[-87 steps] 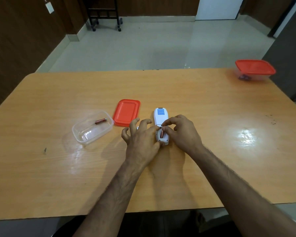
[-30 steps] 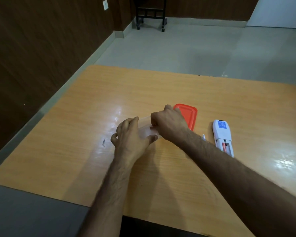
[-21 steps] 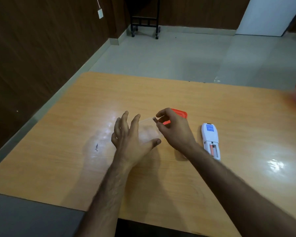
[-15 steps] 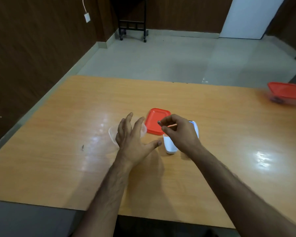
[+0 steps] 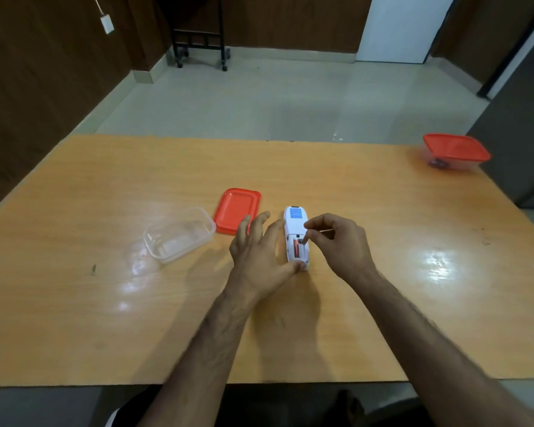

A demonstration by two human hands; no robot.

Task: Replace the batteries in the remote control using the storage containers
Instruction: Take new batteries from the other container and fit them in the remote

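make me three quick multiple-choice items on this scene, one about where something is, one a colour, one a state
1. Where does the loose orange-red plastic lid lie?
A. between the clear plastic open container and the white remote control
B. on the far closed container
C. under the remote

2. What colour is the battery seated in the remote's open compartment?
A. green
B. red
C. black

3. What state is the clear container near the left hand in?
A. lidded
B. open, nothing visible inside
C. open, full of batteries

Key: 1 A, the lid sits flat on the wooden table between them. 2 B, a red cylinder shows in the bay. 3 B, no lid and bare walls.
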